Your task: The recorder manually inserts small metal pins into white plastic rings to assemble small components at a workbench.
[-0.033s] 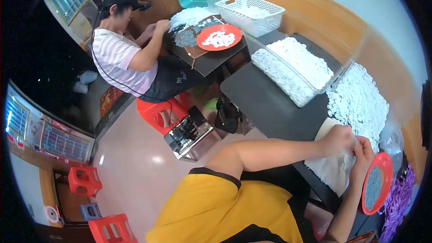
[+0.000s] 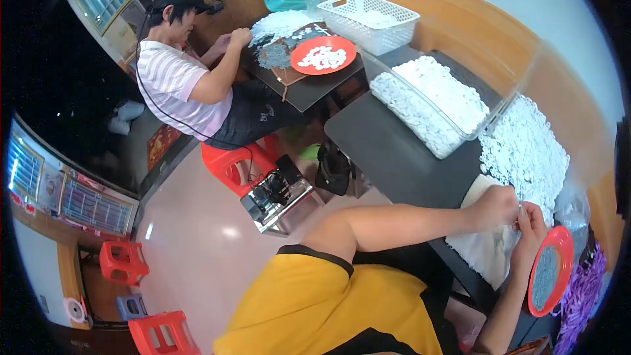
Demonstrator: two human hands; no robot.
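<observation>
Left hand (image 2: 493,210), fingers too blurred to read, sat beside right hand (image 2: 531,223), fingers pinched, contents indiscernible, above pale cloth (image 2: 483,258); heaped white pieces (image 2: 522,151) and red plate (image 2: 566,255) of grey bits (image 2: 545,277) lay near, presumably for short reaches.

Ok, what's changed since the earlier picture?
Only the view shifted slightly: the table sits a touch lower and right in it. No visible grasp or release; left hand and right hand stay close together by the cloth. White heap, clear box, grey-filled plate unchanged.
</observation>
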